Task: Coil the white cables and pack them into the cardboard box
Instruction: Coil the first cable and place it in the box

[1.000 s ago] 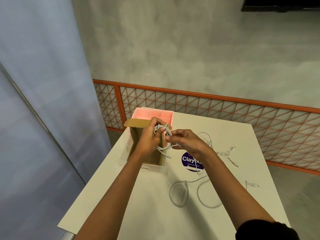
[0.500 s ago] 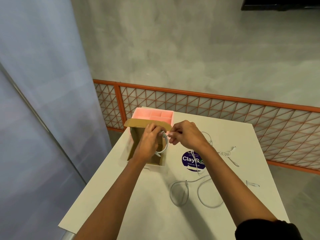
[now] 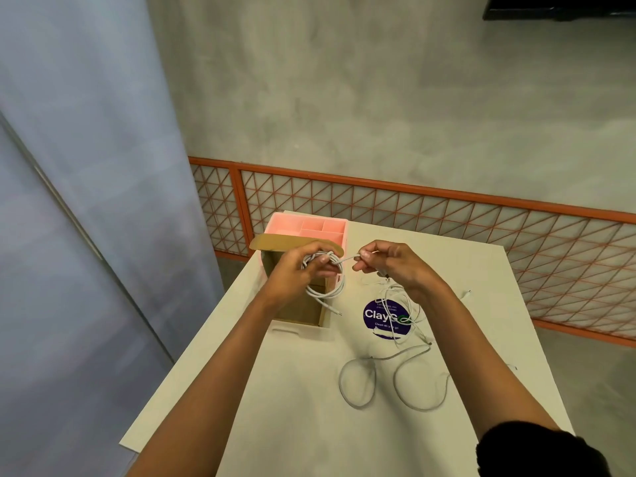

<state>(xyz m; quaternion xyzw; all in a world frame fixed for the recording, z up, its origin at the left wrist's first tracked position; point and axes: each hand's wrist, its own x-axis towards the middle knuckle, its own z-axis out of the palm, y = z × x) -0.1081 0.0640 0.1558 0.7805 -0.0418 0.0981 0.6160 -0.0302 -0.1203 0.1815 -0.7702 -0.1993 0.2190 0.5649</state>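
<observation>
White cable coil [image 3: 325,285] hangs over the cardboard box [image 3: 298,313] by the table's [image 3: 292,407] left edge, the left hand [image 3: 296,273] gripping its loops with curled fingers. Right hand [image 3: 392,266] pinches the coil's free end. A purple sticker [image 3: 378,320] reads "Clay… Clean as you go"; loose cables [image 3: 358,383] lie nearer.

A white table [image 3: 292,407] stands against a grey wall [image 3: 344,98]. At its far left corner sits a pink tray [image 3: 292,223] divided into several compartments. A round purple sticker [image 3: 378,316] with white lettering lies flat on the tabletop, right of centre. Behind the table an orange mesh railing [image 3: 447,215] runs along the wall's base. A blue-grey panel [image 3: 86,166] fills the left side. A dark screen edge [image 3: 557,6] shows top right.
</observation>
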